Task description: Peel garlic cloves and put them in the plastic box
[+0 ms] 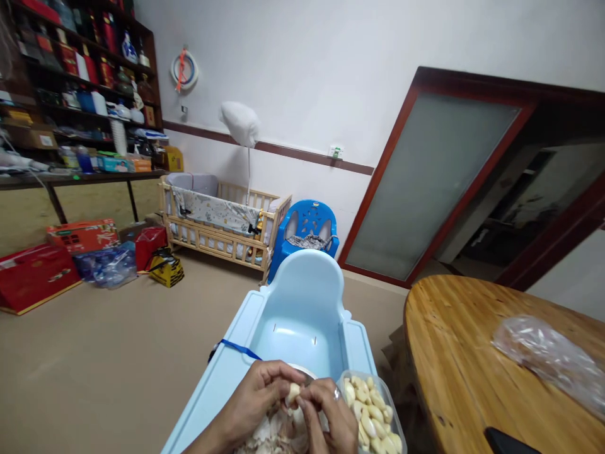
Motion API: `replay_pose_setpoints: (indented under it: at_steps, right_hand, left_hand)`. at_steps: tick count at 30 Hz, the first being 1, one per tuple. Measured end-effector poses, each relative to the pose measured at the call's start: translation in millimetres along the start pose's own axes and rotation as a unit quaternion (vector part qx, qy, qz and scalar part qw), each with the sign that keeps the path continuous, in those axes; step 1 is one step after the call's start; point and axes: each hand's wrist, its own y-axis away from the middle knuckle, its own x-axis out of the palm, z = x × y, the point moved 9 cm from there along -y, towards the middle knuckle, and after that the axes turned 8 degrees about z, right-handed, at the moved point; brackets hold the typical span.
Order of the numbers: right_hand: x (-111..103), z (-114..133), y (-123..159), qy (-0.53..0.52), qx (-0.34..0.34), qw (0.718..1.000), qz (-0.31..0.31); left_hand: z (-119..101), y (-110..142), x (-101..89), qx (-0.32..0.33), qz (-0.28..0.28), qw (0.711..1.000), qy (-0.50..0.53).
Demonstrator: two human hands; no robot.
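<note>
Between the fingertips of both hands is a pale garlic clove (293, 393). My left hand (262, 397) pinches it from the left, while my right hand (331, 413), with a ring on one finger, grips it from the right. Beneath them lies a heap of papery garlic skins (271, 435), partly hidden by the hands. The rim of a white bowl (302, 369) shows just behind the fingers. Close by my right hand, a clear plastic container (396, 413) holds many peeled garlic cloves (371, 416).
A light blue high chair (309, 290) stands directly ahead. At right, a wooden table (449, 353) bears a crumpled plastic bag (548, 353) and a black object (508, 441). Farther back are a wooden crib (222, 246), a blue child seat (309, 221) and bags (40, 274) on the floor.
</note>
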Motion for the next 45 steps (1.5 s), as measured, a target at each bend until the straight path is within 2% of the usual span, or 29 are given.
replay_pose_setpoints:
  at_steps: [4, 9, 12, 22, 25, 29, 36, 45]
  right_hand:
    - [0, -5, 3, 0.018, 0.012, 1.000, 0.009]
    - [1, -7, 4, 0.030, 0.010, 0.999, 0.026]
    - [2, -9, 6, 0.040, 0.010, 0.999, 0.028]
    - [6, -10, 9, 0.089, -0.043, 0.995, 0.030]
    - [7, -6, 8, 0.098, -0.069, 0.991, 0.065]
    - [12, -9, 7, 0.106, -0.051, 0.986, 0.118]
    - [6, -9, 11, 0.120, -0.076, 0.988, 0.064]
    - [9, -12, 12, 0.108, -0.068, 0.991, 0.049]
  left_hand:
    - [3, 2, -2.4, -0.017, -0.009, 1.000, -0.021]
    - [4, 2, 1.9, -0.027, 0.016, 0.999, -0.030]
    - [5, 1, -0.9, -0.037, 0.001, 0.999, -0.033]
    - [11, 1, -2.7, -0.039, -0.010, 0.999, -0.023]
    - [12, 2, -2.6, -0.039, -0.008, 0.999, -0.023]
    - [16, 2, -1.3, -0.052, -0.006, 0.999, -0.008]
    - [18, 3, 2.7, -0.060, 0.000, 0.998, 0.036]
    - [10, 2, -1.4, -0.046, -0.020, 0.998, 0.037]
